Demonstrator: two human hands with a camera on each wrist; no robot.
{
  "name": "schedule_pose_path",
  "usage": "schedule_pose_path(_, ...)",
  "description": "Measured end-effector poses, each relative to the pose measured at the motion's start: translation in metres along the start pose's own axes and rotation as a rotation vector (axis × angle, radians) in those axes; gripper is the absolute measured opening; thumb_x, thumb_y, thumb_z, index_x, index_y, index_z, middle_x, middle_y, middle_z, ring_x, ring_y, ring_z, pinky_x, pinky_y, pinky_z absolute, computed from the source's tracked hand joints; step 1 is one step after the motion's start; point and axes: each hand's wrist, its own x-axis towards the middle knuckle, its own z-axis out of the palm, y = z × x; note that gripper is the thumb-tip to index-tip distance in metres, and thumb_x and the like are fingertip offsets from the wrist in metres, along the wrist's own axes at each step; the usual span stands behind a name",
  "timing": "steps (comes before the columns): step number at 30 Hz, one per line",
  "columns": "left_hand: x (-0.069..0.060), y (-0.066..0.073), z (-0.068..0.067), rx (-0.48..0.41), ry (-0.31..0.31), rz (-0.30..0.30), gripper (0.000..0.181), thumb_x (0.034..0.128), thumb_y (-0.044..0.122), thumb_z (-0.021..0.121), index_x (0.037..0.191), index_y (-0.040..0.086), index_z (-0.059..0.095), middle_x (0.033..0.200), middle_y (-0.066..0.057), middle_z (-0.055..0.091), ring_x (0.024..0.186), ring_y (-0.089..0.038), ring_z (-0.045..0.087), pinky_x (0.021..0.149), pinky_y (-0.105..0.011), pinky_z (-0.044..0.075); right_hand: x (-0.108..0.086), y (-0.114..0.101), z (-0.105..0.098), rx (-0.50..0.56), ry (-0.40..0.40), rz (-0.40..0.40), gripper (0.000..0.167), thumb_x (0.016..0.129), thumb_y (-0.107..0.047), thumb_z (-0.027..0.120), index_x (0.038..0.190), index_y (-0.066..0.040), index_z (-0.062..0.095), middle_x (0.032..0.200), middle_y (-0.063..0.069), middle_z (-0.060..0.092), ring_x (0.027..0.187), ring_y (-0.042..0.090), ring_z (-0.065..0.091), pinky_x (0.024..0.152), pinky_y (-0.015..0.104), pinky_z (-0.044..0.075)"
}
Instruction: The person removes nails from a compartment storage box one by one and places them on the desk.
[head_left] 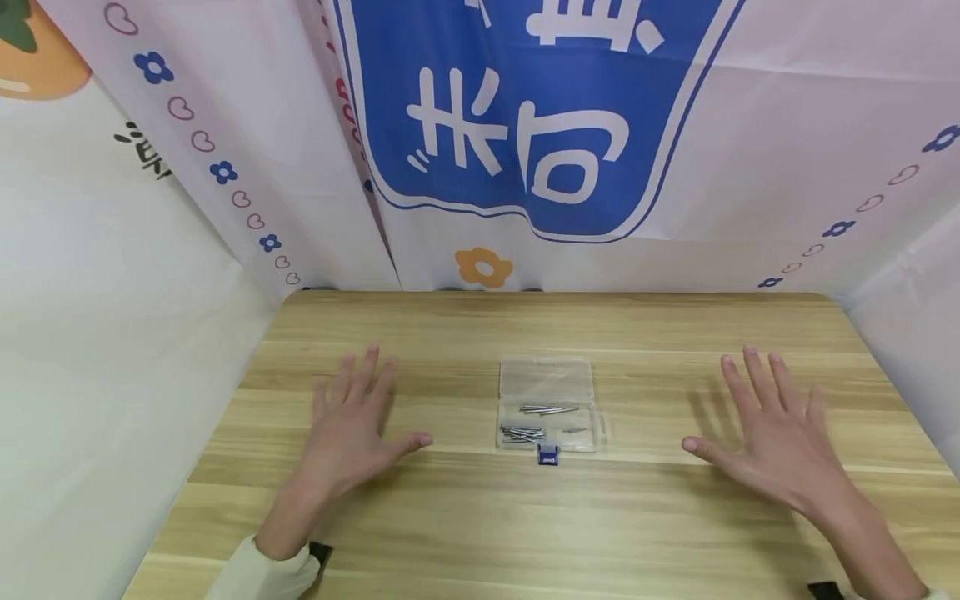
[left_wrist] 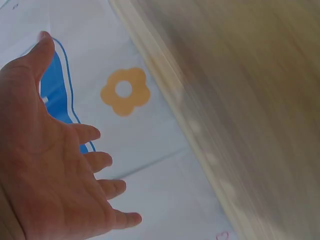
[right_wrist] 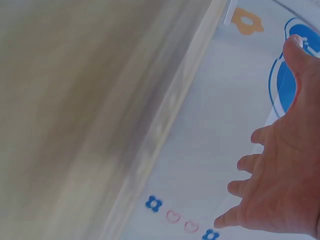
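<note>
A clear plastic case (head_left: 546, 383) lies with its lid folded back on the wooden table, between the two hands in the head view. Slim metal pieces that look like screws or bits (head_left: 522, 434) lie in its compartments, too small to tell exactly. A small blue tag (head_left: 548, 455) is at the case's front edge. To the left, the left hand (head_left: 348, 437) is spread above the table and holds nothing. The right hand (head_left: 780, 450) hovers to the right of the case, fingers apart, palm bare. Both palms show bare in the wrist views.
The wooden table (head_left: 465, 525) extends around the case. Behind it hangs a white printed cloth (head_left: 675, 267) with a blue panel, flowers and hearts. Another white cloth (head_left: 112, 350) borders the left side.
</note>
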Motion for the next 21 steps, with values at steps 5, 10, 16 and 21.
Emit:
schedule_pose_path(5,0.006,0.014,0.005,-0.046,0.007,0.110,0.121,0.0828,0.078,0.075,0.172,0.013,0.025,0.182,-0.012,0.009,0.167,-0.045,0.008,0.128,-0.078,0.010,0.012,-0.015,-0.001,0.016,-0.004,-0.043,0.123,0.086,-0.070,0.077,0.173,-0.008,0.015,0.182,0.017,-0.003,0.167,0.047,-0.004,0.118,0.088,-0.007)
schedule_pose_path(10,0.013,0.026,0.010,-0.088,0.046,0.241,0.118,0.0805,0.069,0.084,0.169,0.009,0.033,0.179,-0.017,0.022,0.164,-0.046,0.024,0.129,-0.071,0.021,0.023,-0.027,-0.001,0.051,0.004,-0.082,0.123,0.085,-0.069,0.079,0.173,-0.009,0.018,0.180,0.022,0.015,0.166,0.049,0.012,0.123,0.084,0.004)
schedule_pose_path(16,0.020,0.040,0.014,-0.175,0.038,0.330,0.114,0.0803,0.057,0.091,0.168,0.009,0.036,0.176,-0.016,0.031,0.160,-0.044,0.033,0.128,-0.066,0.031,0.034,-0.041,0.002,0.080,-0.018,-0.151,0.120,0.084,-0.069,0.080,0.171,-0.009,0.024,0.177,0.021,0.027,0.161,0.050,0.026,0.125,0.077,0.020)
schedule_pose_path(21,0.025,0.051,0.017,-0.218,-0.001,0.332,0.112,0.0820,0.054,0.091,0.169,0.011,0.034,0.176,-0.013,0.033,0.160,-0.041,0.036,0.128,-0.060,0.035,0.041,-0.054,0.005,0.076,-0.075,-0.189,0.116,0.085,-0.072,0.079,0.168,-0.007,0.033,0.172,0.022,0.036,0.155,0.050,0.037,0.118,0.074,0.036)
